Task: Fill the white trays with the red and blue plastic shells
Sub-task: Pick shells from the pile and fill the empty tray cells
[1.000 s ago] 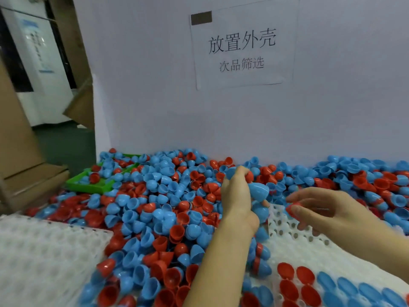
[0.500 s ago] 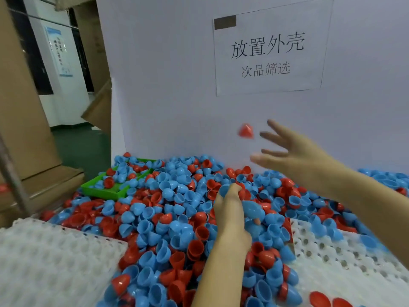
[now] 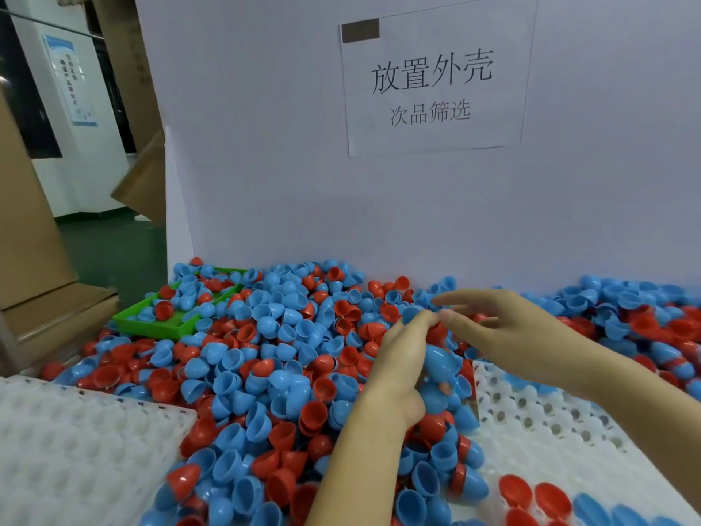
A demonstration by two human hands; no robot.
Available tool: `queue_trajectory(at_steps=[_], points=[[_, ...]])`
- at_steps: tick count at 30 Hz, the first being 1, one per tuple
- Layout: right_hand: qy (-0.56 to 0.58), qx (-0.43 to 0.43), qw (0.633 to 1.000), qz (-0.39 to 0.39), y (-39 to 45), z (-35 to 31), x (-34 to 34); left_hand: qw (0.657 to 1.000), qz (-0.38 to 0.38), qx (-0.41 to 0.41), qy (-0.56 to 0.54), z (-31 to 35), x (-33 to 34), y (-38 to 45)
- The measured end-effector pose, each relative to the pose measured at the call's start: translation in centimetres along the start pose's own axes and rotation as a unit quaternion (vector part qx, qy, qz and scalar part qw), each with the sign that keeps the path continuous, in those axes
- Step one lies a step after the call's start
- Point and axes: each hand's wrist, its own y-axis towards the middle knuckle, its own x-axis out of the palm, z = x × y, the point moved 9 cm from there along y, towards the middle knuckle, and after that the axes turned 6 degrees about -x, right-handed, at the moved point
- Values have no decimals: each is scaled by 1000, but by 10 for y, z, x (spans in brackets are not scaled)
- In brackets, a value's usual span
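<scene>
Over the heap of shells [image 3: 265,358], the right hand [image 3: 504,336], empty after flinging a red reject, returns with loose fingers; the left hand [image 3: 406,358] grips blue shells [image 3: 440,360] beside the right tray [image 3: 561,423].

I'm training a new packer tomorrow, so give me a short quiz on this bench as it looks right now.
1. True or false: the green basket is empty.
2. Which hand grips the blue shell? A left, B right, C neither.
3. Fill in: the shells already seated at the near edge of the right white tray are red and ____.

Key:
1. False; it holds red and blue shells.
2. A, the left hand; the right hand reaches in with straight fingers.
3. blue.
</scene>
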Motion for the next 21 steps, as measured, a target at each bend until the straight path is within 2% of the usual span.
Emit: queue_trajectory(at_steps=[8, 16, 21], points=[[85, 27, 996, 15, -12, 22, -4, 989, -54, 54, 128, 0, 21, -8], [140, 77, 987, 24, -22, 40, -8, 974, -87, 82, 193, -5, 36, -8], [135, 102, 979, 109, -27, 55, -21, 973, -94, 46, 204, -14, 40, -7]])
